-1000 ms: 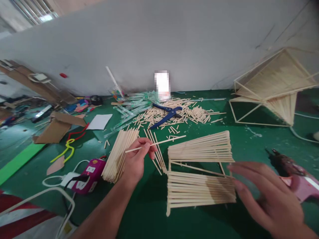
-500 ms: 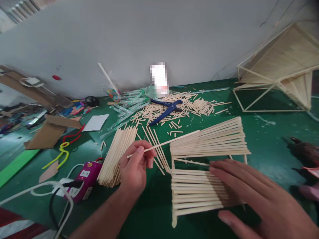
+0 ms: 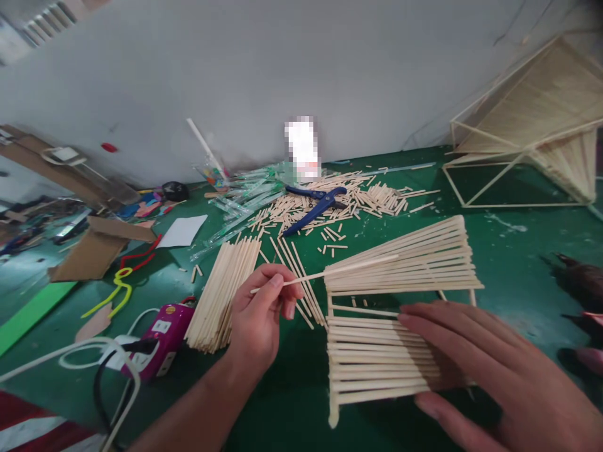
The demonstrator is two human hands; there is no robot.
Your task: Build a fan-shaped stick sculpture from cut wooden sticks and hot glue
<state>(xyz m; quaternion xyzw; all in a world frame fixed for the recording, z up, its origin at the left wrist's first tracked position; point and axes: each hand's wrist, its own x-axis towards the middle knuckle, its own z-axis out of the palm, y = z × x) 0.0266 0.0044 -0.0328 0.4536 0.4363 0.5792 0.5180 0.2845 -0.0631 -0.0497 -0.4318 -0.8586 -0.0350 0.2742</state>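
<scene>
My left hand (image 3: 264, 307) pinches a thin wooden stick (image 3: 313, 276) near one end. The stick's far part reaches over the upper row of a slatted wooden-stick panel (image 3: 405, 267). That panel lies on the green surface, with a gap between its upper fan-shaped row and its lower row of slats (image 3: 372, 358). Over the right side of the lower slats rests my right hand (image 3: 490, 370), fingers stretched out and thumb apart. Left of my left hand lies a thick bundle of long sticks (image 3: 223, 295), and several loose sticks (image 3: 299, 282) are just beyond its fingers.
Blue cutters (image 3: 318, 210) sit on a heap of short stick pieces (image 3: 377, 199). Clear plastic wrappers (image 3: 245, 201) and a white sheet (image 3: 183, 231) lie to the left. A magenta power strip (image 3: 160, 339) with cables is front left. A stick frame structure (image 3: 522, 169) stands back right.
The stick in my left hand has tilted flatter and moved slightly right, its far end now lower over the upper slats. My right hand stays over the lower slats.
</scene>
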